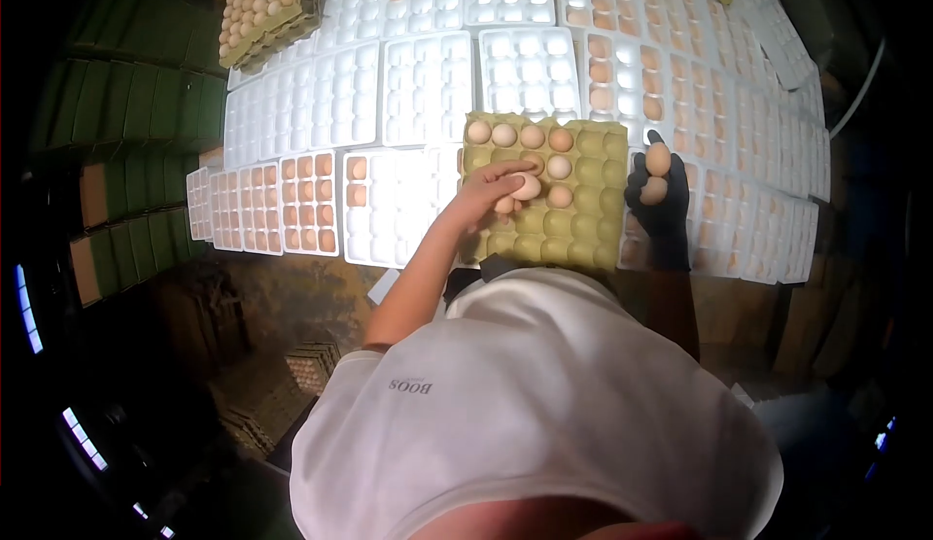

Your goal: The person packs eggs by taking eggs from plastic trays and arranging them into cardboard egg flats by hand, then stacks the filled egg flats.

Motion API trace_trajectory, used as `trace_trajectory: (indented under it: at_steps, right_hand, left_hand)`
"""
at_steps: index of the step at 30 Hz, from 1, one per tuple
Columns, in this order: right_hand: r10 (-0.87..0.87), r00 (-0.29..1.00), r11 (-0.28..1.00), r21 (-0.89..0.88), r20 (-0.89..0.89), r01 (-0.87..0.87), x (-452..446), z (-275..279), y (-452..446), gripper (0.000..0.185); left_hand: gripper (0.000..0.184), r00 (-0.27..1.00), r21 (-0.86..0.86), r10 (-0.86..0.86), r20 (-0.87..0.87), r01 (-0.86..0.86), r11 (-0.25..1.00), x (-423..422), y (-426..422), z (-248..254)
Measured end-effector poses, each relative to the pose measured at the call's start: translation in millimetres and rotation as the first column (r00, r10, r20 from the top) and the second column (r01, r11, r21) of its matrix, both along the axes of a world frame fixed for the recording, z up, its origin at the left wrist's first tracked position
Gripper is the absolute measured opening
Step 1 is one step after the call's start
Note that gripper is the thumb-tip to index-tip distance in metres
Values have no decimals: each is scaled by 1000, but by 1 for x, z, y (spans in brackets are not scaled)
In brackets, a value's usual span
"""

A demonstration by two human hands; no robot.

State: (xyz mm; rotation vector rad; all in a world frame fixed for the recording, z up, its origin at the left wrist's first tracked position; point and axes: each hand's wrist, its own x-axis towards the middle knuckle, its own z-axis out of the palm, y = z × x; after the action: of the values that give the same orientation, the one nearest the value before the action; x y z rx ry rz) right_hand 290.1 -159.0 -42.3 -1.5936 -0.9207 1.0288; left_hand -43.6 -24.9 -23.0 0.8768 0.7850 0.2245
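Observation:
My left hand (494, 190) is over the left part of a yellow-green egg tray (588, 234), its fingers closed round a pale egg (526, 187); another egg shows just below the fingers. Several eggs sit in the tray's top row and in a column near its middle, among them a brown egg (561, 139). To the right of the tray, my right hand (663, 195), in a dark glove, holds two brown eggs, one above the other, the upper egg (658, 159) near the fingertips.
White plastic egg trays (428, 88) cover the surface ahead, some holding brown eggs. A stack of filled pulp trays (272, 10) stands at the upper left. Green boxes (136, 117) line the left side. More stacked trays (313, 367) are low at the left.

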Motion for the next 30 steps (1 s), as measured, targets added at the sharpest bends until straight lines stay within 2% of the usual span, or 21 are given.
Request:
trace_trajectory:
  at_steps: [1,3,4,5,7,8,9,10,11,12,13,16,17,18,20,22,24,26,28,29,30]
  right_hand:
    - [89,977,996,-33,192,-85,4,0,-7,52]
    - [275,802,961,-143,531,-235,6,4,-14,58]
    - [196,846,979,-53,496,-196,4,4,-16,46]
    - [119,883,988,33,454,-150,-2,11,-14,34]
    - [-21,937,979,197,348,-51,-16,32,-4,11]
    - [18,993,999,42,114,-23,-24,47,4,22]
    - [15,991,993,-117,-130,-31,-31,65,12,33]
    - [121,965,978,-136,-233,-155,-34,58,13,38]
    - [218,918,948,-150,-330,-279,-37,51,15,44]
    - [366,773,921,-80,519,-382,-53,47,19,48]
    - [368,640,907,-108,675,-408,-68,40,21,50]
    - [640,380,766,-512,668,-389,-100,48,21,51]
    - [666,316,741,-553,675,-381,-104,42,22,54]
    - [693,253,714,-594,675,-371,-107,38,23,57]
    - [679,207,725,-599,704,-341,-107,38,25,57]
    - [670,174,728,-593,722,-343,-109,40,25,57]
    - [668,299,740,-565,682,-365,-103,37,26,54]
    - [649,422,761,-529,633,-375,-93,35,26,51]
    - [422,629,907,-290,654,-306,-81,47,17,46]
    - [295,719,955,-170,629,-242,-74,51,12,45]
    - [164,796,985,-54,583,-163,-66,54,8,44]
  left_hand:
    - [34,983,-232,132,129,-99,968,-9,-2,-14]
    - [38,919,-394,261,296,-131,910,-11,-13,-12]
    - [40,870,-474,333,365,-134,870,-11,-16,-12]
    - [33,854,-496,368,367,-155,854,-8,-18,-10]
    - [28,966,-139,214,147,-194,971,1,-8,-13]
    - [26,987,48,160,9,-160,986,7,-2,-13]
    - [23,983,282,132,-129,-91,955,19,0,-1]
    - [25,968,578,135,-214,14,816,28,4,2]
    - [27,944,799,161,-288,144,584,36,8,2]
    - [30,916,917,207,-343,279,287,42,12,6]
    - [41,870,873,157,-467,424,241,46,15,11]
    - [42,841,838,12,-540,537,96,50,21,10]
    - [43,869,869,-26,-493,494,14,47,25,0]
    - [40,844,846,-61,-533,533,-13,47,27,0]
    - [36,781,789,-118,-614,609,-77,47,30,-1]
    - [38,767,775,-122,-630,613,-154,46,33,-10]
    - [37,773,782,-135,-621,595,-187,45,32,-8]
    - [40,832,844,-145,-535,534,-49,43,37,1]
    - [37,900,889,-117,-420,434,145,41,40,13]
    - [36,927,874,-31,-375,364,320,41,39,7]
    - [36,914,869,-17,-405,390,306,42,37,9]
